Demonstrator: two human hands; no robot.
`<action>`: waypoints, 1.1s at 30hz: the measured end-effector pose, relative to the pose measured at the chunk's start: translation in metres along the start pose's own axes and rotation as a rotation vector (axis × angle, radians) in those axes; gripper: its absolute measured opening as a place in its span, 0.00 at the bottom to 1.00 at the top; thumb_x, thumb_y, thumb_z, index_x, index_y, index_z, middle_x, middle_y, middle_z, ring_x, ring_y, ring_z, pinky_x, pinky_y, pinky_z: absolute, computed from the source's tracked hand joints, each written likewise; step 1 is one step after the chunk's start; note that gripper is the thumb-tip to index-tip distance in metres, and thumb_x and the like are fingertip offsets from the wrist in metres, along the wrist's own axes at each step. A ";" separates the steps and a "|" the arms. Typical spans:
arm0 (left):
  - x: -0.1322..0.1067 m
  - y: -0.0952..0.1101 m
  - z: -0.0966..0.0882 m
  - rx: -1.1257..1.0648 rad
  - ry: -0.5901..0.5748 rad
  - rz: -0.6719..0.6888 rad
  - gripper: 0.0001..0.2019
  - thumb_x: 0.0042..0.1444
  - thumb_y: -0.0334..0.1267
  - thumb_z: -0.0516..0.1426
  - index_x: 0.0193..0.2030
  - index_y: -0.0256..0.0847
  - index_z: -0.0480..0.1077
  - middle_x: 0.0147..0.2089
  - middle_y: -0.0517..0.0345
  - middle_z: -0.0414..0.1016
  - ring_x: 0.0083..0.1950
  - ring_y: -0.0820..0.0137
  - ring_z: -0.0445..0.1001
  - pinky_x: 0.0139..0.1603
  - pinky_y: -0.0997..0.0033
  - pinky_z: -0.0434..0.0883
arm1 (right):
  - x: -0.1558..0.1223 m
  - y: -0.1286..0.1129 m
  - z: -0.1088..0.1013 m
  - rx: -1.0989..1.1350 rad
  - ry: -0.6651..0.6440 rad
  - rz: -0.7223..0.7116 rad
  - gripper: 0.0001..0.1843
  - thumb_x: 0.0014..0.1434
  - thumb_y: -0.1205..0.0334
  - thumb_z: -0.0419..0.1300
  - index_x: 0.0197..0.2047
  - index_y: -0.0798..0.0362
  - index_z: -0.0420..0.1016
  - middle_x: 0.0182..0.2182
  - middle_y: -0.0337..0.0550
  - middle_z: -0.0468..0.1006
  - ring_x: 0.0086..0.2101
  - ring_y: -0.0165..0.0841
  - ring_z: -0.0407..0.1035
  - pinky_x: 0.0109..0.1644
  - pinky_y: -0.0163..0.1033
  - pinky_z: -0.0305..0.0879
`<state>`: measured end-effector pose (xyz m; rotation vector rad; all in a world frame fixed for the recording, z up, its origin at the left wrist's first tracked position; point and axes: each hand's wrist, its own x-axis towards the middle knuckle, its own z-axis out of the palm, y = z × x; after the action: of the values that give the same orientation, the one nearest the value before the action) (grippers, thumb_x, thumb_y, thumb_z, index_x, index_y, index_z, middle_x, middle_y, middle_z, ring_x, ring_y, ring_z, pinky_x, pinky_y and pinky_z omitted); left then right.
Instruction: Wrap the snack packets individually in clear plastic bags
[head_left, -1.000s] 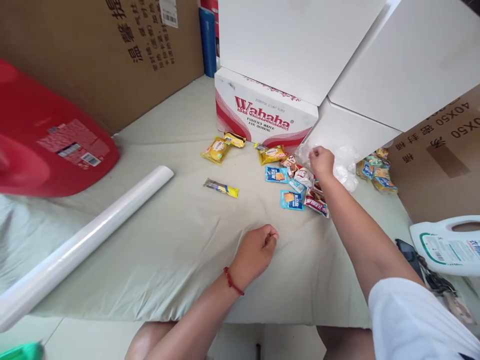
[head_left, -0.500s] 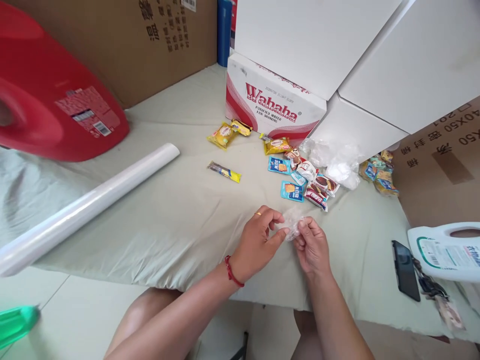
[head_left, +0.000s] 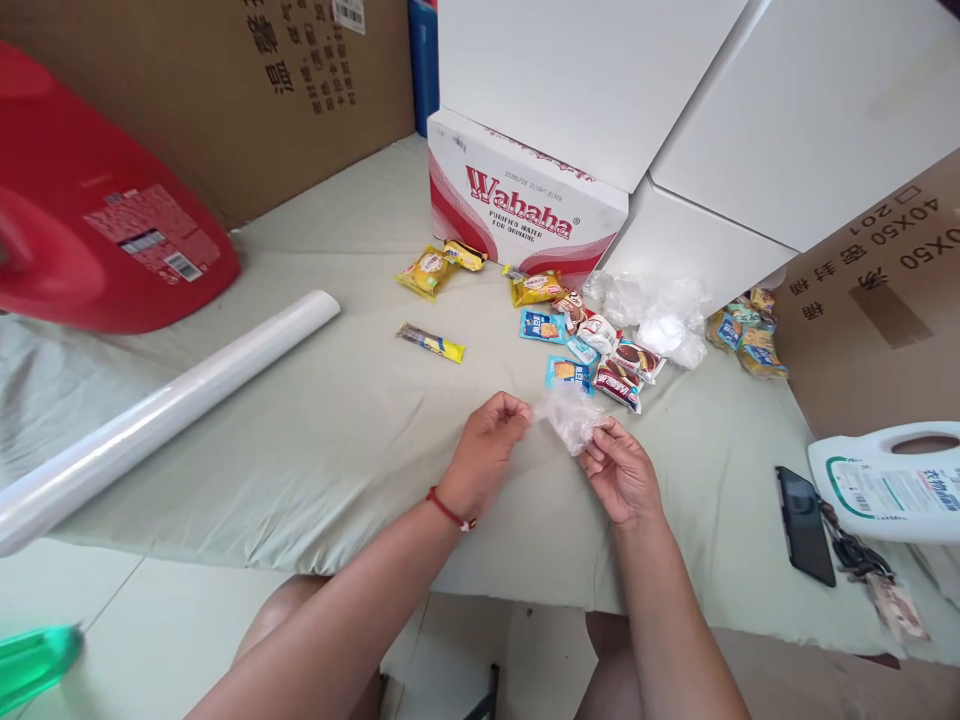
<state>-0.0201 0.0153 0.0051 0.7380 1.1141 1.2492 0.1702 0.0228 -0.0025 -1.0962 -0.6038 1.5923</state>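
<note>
Stretched between my hands is a crumpled clear plastic bag [head_left: 570,418]. My left hand [head_left: 486,445], with a red cord at the wrist, pinches one end of it. Fingers of my right hand [head_left: 621,465] are closed on the other end. Just beyond the bag lies a pile of wrapped snacks: blue packets [head_left: 570,372], a dark red cake packet [head_left: 619,382] and a yellow packet [head_left: 535,288]. More crumpled clear bags [head_left: 660,315] sit behind them. A narrow yellow-and-dark snack stick [head_left: 431,342] lies alone to the left, with another yellow packet [head_left: 427,272] farther back.
A white plastic film roll [head_left: 172,405] and a big red jug [head_left: 112,220] occupy the left. The Wahaha carton [head_left: 525,200] stands at the back. Right are bagged snacks [head_left: 759,355], a phone [head_left: 805,525], keys [head_left: 855,555] and a white detergent bottle [head_left: 892,485].
My left hand has moved away from my right, drawing the clear bag out wider between them. Its fingers have closed on the bag's end. The whole view has shifted slightly.
</note>
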 end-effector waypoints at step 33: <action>0.006 -0.007 0.026 -0.187 0.029 -0.141 0.13 0.44 0.43 0.66 0.30 0.40 0.68 0.34 0.62 0.72 0.35 0.75 0.69 0.36 0.74 0.66 | -0.007 0.004 0.003 -0.114 0.150 -0.217 0.12 0.47 0.58 0.74 0.33 0.49 0.78 0.29 0.34 0.72 0.27 0.26 0.61 0.30 0.32 0.62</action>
<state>0.0062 0.0234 0.0057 0.4942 1.0380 1.2275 0.1663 0.0157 -0.0019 -1.1809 -0.6942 1.2898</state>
